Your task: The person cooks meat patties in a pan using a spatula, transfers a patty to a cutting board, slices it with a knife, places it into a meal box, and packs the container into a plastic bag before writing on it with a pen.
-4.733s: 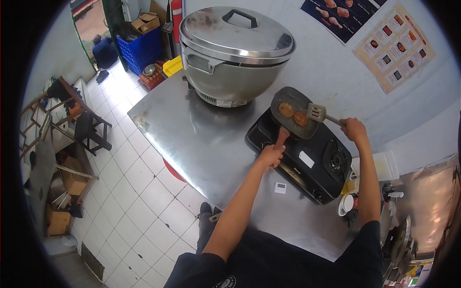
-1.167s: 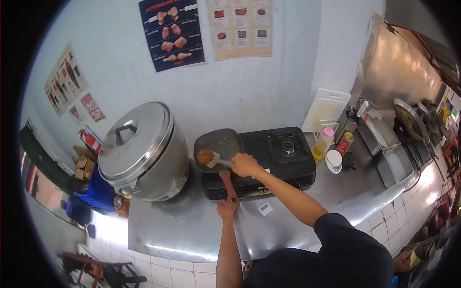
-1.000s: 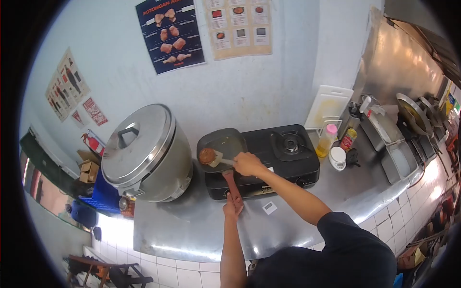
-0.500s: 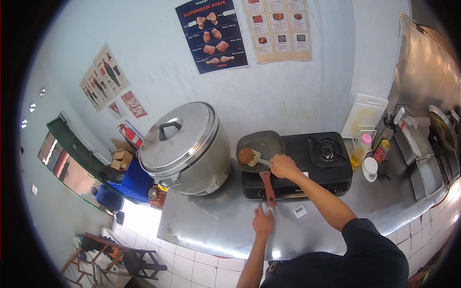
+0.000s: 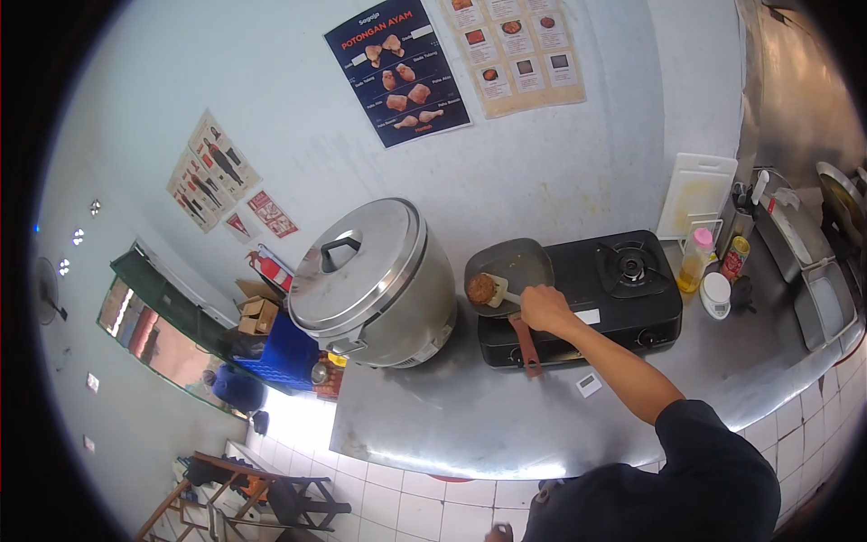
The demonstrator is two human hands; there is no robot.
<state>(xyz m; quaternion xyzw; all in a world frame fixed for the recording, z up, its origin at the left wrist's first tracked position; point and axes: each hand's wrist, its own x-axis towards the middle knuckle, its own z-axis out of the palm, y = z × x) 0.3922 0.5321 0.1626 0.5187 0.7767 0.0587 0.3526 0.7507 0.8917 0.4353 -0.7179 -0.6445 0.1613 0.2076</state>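
My right hand (image 5: 545,310) is closed around the handle of a spatula (image 5: 499,291). Its pale slotted blade is against a round brown patty (image 5: 481,288) at the left side of a dark square frying pan (image 5: 519,262). The pan sits on the left burner of a black two-burner gas stove (image 5: 578,269), and its reddish-brown handle (image 5: 525,346) points toward me, with nothing gripping it. Only a bit of my left hand (image 5: 498,533) shows at the bottom edge, below the counter; its fingers are mostly cut off.
A large lidded steel pot (image 5: 397,298) stands left of the stove on the steel counter (image 5: 433,415). A small white timer (image 5: 589,385) lies in front of the stove. To the right are an oil bottle (image 5: 694,262), a kitchen scale (image 5: 716,294) and a cutting board (image 5: 695,194).
My left hand has drawn back from beside the pan handle to the bottom edge of view. My right hand stays on the spatula at the patty. The whole view has shifted slightly.
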